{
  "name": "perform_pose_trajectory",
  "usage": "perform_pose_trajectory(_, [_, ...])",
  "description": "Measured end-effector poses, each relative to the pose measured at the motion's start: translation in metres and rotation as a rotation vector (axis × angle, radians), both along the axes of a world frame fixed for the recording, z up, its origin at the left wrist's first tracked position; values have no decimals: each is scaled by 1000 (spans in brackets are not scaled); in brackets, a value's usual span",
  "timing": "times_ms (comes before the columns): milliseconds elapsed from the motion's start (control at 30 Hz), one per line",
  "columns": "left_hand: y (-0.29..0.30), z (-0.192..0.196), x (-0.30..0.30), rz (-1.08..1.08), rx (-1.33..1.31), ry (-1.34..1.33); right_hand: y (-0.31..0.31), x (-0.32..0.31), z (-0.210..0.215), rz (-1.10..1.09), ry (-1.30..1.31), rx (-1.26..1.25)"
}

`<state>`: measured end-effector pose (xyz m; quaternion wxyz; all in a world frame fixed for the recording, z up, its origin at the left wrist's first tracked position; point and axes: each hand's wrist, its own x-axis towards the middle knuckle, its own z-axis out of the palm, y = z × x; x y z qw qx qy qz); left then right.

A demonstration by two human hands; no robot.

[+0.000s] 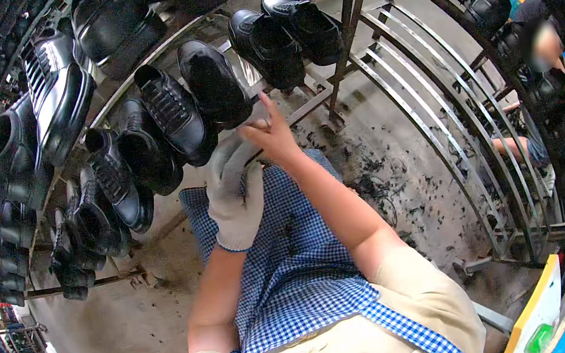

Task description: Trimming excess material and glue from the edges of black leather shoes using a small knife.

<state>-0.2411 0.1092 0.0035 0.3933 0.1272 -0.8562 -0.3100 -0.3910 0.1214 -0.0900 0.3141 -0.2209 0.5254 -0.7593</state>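
Note:
My left hand (234, 201) wears a whitish knitted glove and is raised below the shoe rack. Its fingers are stretched toward my right hand, the thumb apart from them; the fingertips are blurred and partly hidden. My bare right hand (273, 135) meets those gloved fingertips, index finger extended upward and thumb apart. I see nothing held in either hand. Just above the hands, a black shoe (211, 79) rests on the rack, beside a black lace-up shoe (175, 112). Whether a finger touches the nearest shoe cannot be made out.
Several black shoes (111, 177) line the curved rack to the left, with another pair (282, 37) farther right. Bare metal rack rails (423, 108) stand at the right. Dark scraps (387, 184) litter the floor. Another person (544, 49) is at the far right.

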Motion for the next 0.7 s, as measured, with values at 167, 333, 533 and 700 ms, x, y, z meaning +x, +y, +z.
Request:
perform_pose_trajectory(167, [-12, 27, -63, 51, -253, -59, 73, 6, -37, -38, -56, -61])
perform_pose_trajectory(333, [-54, 30, -170, 175, -653, -106, 129, 0, -33, -139, -103, -63])
perform_pose_trajectory(533, [-10, 41, -161, -56, -520, -172, 194, -16, -7, -218, 133, -30])
perform_pose_trajectory(700, [63, 73, -80, -725, 503, -251, 208, 15, 39, -505, 182, -306])
